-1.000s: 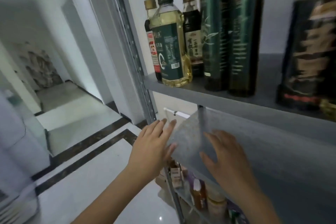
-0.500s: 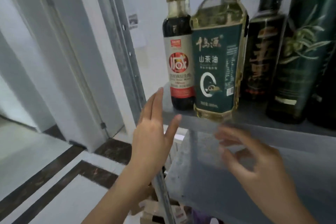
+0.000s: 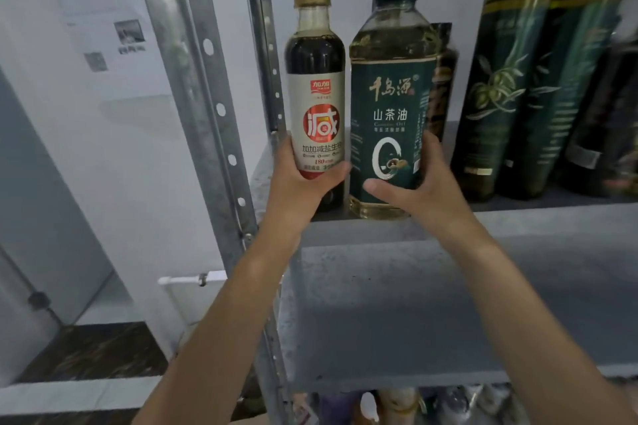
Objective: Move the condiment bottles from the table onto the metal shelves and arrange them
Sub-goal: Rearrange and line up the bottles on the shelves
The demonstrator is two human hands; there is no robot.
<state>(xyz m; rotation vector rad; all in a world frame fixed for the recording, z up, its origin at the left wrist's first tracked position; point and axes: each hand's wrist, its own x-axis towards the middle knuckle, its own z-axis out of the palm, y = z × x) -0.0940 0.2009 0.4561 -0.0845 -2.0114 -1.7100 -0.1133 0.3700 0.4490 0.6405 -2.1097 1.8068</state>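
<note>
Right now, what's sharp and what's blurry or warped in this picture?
Head view: soy sauce bottle and camellia oil bottle labels read sharp; olive oil bottles at right are smeared; the shelf post slants, likely wide-lens distortion.

shelf point(image 3: 518, 219) | holds: soy bottle point(image 3: 316, 79), oil bottle point(image 3: 392, 107), green bottles point(image 3: 500, 97) | behind: dark bottle point(image 3: 444, 79), blurred

dim flat indoor light, dark under the shelf point(image 3: 448, 304), right-side green bottles point(image 3: 511, 86) motion-blurred, wide-angle bend on the upright post point(image 3: 193, 72), lower edge soft
</note>
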